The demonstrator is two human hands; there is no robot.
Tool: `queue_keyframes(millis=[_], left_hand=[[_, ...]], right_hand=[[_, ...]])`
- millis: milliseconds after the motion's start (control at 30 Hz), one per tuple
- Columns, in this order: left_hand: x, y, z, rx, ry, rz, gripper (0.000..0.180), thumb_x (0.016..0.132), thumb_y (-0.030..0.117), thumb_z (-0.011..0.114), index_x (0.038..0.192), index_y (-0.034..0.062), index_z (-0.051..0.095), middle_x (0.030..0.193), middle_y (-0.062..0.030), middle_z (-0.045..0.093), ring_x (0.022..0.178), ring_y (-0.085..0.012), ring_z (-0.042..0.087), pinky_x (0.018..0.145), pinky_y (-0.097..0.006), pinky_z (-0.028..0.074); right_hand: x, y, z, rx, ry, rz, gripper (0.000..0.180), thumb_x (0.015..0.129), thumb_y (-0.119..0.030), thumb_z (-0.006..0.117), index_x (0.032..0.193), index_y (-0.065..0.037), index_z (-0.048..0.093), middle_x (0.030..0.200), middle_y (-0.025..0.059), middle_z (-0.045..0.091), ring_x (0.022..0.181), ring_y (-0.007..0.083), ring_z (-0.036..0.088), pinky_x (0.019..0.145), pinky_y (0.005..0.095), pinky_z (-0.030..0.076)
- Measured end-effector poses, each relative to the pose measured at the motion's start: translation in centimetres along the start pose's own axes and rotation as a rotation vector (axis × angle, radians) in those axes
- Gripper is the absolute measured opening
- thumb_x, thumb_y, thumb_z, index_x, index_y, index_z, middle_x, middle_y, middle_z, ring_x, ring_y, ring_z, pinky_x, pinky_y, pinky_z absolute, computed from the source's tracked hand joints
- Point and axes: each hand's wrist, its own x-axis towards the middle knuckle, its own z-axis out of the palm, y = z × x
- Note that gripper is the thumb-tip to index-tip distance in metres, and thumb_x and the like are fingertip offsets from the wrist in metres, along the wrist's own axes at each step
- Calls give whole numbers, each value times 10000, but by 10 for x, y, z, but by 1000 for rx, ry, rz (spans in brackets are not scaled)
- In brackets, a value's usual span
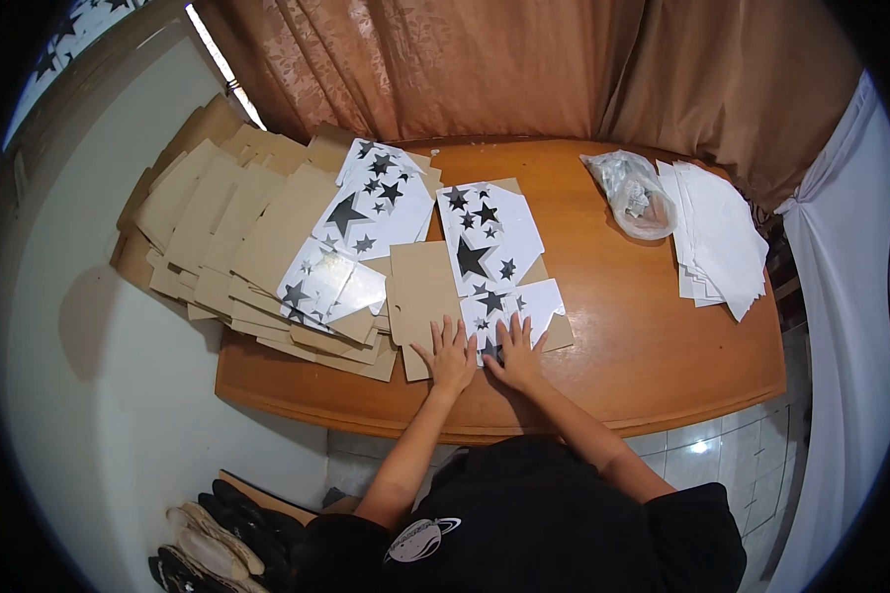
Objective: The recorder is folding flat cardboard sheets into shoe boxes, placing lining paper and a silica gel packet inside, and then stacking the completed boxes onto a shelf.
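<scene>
In front of me lies a flat cardboard box blank, brown on its left side. A white sheet printed with black and grey stars covers part of its right side. My left hand rests palm down at the near edge, fingers spread over the brown board and the sheet's edge. Beside it, my right hand presses flat on the near end of the star sheet, fingers apart. Neither hand holds anything. To the left, another star-printed piece lies on top of the stacked blanks.
Overlapping brown cardboard blanks cover the left of the wooden table. At the far right sit a clear plastic bag and a stack of white sheets. A brown curtain hangs behind; shoes stand at lower left.
</scene>
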Motion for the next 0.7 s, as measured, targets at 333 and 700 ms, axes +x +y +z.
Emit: queue_keyframes(millis=[333,700], left_hand=[[-18,12,9,-7,8,13,501,907,395,339,1307,102,414,1409,-116,287,1330,-377,104,933,-689,-82],[-29,40,40,-33,20,56,529,889,386,374,1354,138,334,1430,-70,248,1325,-357,142,924,-703,-66]], right_hand=[[8,-14,17,-114,-81,100,746,800,-457,468,1371,-38,233,1419,287,74,1264,552,36,854,766,35],[-10,26,31,-331,57,77,557,825,-232,469,1323,-27,327,1403,258,192,1243,536,194,811,777,177]])
